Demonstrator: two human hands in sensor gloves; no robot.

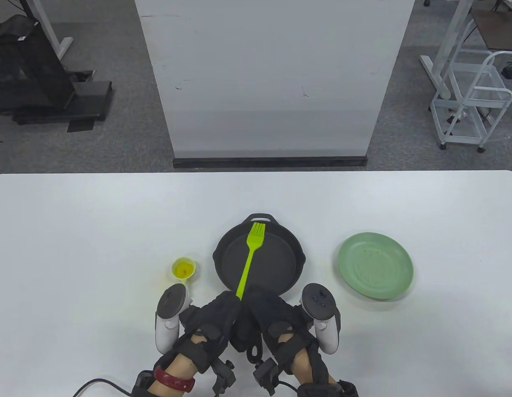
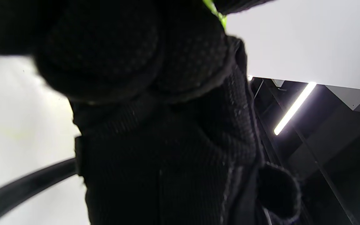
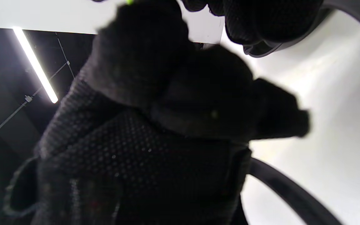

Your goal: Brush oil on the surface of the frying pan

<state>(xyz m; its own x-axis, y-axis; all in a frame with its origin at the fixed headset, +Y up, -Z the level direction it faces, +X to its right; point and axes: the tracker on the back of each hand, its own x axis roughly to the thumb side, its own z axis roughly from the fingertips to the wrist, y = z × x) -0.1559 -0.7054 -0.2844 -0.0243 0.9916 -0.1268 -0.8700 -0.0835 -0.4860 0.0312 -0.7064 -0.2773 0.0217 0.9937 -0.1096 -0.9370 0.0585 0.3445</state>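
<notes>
A black frying pan sits at the table's near middle, its handle pointing toward me. A lime green silicone brush lies across the pan, bristles at the far rim. Its handle end runs under my left hand, which grips it. A green sliver of the brush shows by the gloved fingers in the left wrist view. My right hand is curled over the pan's handle, pressed against the left hand. The right wrist view shows only its curled glove. A small cup of yellow oil stands left of the pan.
A green plate lies right of the pan, close to my right hand's tracker. The white table stretches wide on both sides. A white panel stands beyond the far edge.
</notes>
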